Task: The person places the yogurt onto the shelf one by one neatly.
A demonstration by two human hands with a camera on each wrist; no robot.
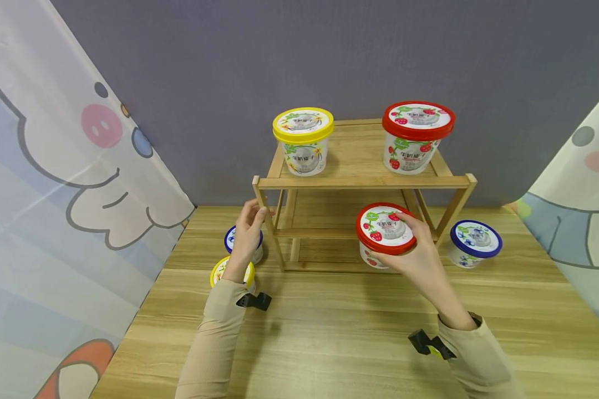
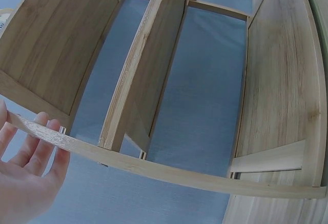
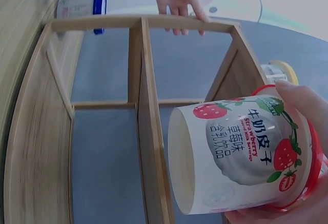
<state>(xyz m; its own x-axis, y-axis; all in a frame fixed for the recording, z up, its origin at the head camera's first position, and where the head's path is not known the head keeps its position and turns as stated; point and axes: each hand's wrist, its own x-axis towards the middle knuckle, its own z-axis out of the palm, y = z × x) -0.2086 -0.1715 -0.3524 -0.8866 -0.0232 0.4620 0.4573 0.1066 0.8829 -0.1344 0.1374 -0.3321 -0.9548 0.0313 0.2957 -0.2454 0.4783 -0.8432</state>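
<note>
My right hand [image 1: 416,255] grips a white tub with a red lid and strawberry print [image 1: 386,228] by its lid. In the head view, the tub is in front of the wooden shelf rack's lower tiers. The right wrist view shows the held tub [image 3: 241,157] tipped on its side, its printed wall facing the camera. At the rack's left front, my left hand [image 1: 252,221] holds the upright post [image 1: 269,227]. Seen from the left wrist, fingers [image 2: 43,155] pass behind that post, thumb on its other side, at the frame's edge.
On the rack's top board [image 1: 356,160] stand a yellow-lidded tub [image 1: 304,141] and another red-lidded strawberry tub [image 1: 416,138]. A blue-lidded tub [image 1: 474,244] sits on the table right of the rack. Left of it, another blue-lidded tub [image 1: 258,254] and a yellow-lidded one [image 1: 219,271] are partly hidden by my left arm.
</note>
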